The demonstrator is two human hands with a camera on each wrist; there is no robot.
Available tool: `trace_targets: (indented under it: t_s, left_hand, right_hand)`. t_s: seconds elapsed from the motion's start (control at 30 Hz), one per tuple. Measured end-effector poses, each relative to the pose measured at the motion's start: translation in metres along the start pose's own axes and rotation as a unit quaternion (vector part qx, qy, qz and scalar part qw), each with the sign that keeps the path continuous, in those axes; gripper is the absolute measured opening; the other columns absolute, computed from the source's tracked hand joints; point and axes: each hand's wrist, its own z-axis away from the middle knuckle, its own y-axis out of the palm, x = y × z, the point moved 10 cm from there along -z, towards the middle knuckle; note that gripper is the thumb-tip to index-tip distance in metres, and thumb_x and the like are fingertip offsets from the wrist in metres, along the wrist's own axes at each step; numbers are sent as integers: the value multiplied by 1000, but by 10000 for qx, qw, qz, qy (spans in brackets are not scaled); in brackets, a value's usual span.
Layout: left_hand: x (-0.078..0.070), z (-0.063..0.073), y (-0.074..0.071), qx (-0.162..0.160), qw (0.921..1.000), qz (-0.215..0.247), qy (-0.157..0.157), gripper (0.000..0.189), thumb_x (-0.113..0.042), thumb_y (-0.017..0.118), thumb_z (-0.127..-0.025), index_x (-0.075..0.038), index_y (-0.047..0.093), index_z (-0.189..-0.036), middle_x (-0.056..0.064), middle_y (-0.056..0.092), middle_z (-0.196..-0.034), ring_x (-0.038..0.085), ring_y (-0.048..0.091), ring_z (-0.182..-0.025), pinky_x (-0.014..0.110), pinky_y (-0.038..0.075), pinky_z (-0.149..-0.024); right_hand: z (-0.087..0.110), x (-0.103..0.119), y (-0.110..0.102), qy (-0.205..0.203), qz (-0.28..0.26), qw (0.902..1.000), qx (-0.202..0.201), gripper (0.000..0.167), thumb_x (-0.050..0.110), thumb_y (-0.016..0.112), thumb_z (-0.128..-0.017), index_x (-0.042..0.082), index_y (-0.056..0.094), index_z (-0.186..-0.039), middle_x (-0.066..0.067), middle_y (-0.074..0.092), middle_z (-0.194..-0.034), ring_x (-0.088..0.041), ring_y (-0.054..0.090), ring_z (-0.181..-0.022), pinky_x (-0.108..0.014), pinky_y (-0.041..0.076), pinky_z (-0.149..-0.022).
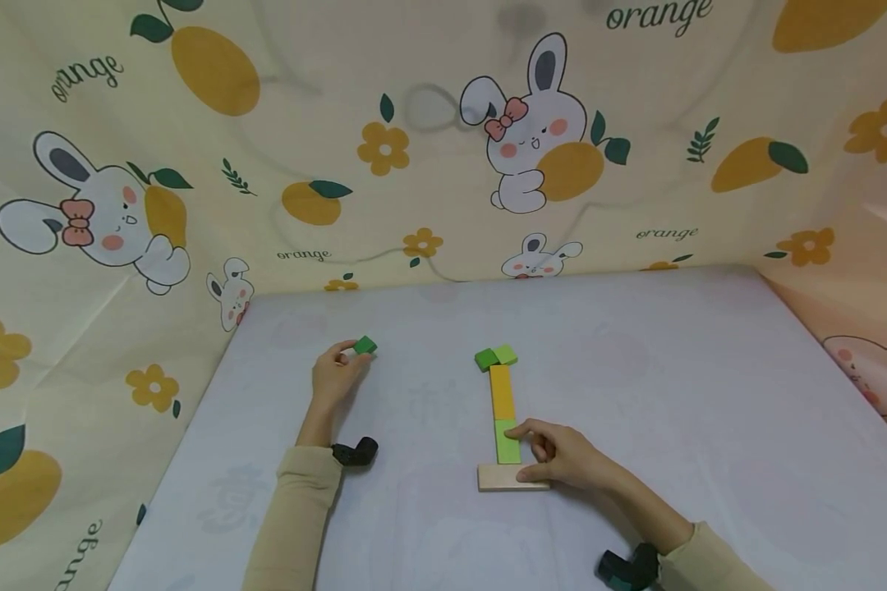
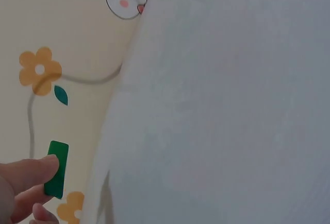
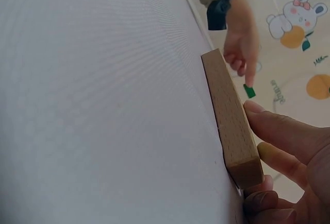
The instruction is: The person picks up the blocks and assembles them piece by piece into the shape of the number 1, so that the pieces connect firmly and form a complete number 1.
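Observation:
Between thumb and fingers, my left hand pinches a green block, left of the block figure; the left wrist view shows the block's narrow dark green face. My right hand is at the figure's lower end. Its index fingertip touches a light green block, and its thumb rests at a plain wooden block lying crosswise below. A yellow block continues the column upward. At its top, a dark green block and a light green block sit tilted side by side.
All the blocks are on a white-covered table. A patterned cloth with rabbits and oranges rises behind it and along both sides. Each wrist carries a black strapped device, such as the left one.

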Motion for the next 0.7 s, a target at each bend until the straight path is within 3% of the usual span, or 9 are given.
trace_targets:
  t_s: [0.37, 0.7]
  left_hand:
    - [-14, 11, 11, 205, 9995, 243, -8, 42, -19, 73, -83, -4, 64, -121, -3, 41, -76, 6, 37, -59, 20, 33, -54]
    - [-30, 20, 20, 389, 9987, 262, 193, 39, -17, 72, -84, -4, 64, -121, -3, 42, -76, 9, 36, -62, 21, 31, -55]
  right_hand:
    - [0, -1, 0, 33, 41, 10000, -18, 52, 26, 80, -76, 6, 62, -120, 4, 40, -68, 2, 35, -61, -16, 31, -57]
    - [0, 1, 0, -53, 55, 10000, -47, 51, 25, 80, -76, 5, 62, -120, 0, 42, -67, 2, 35, -62, -17, 31, -57]
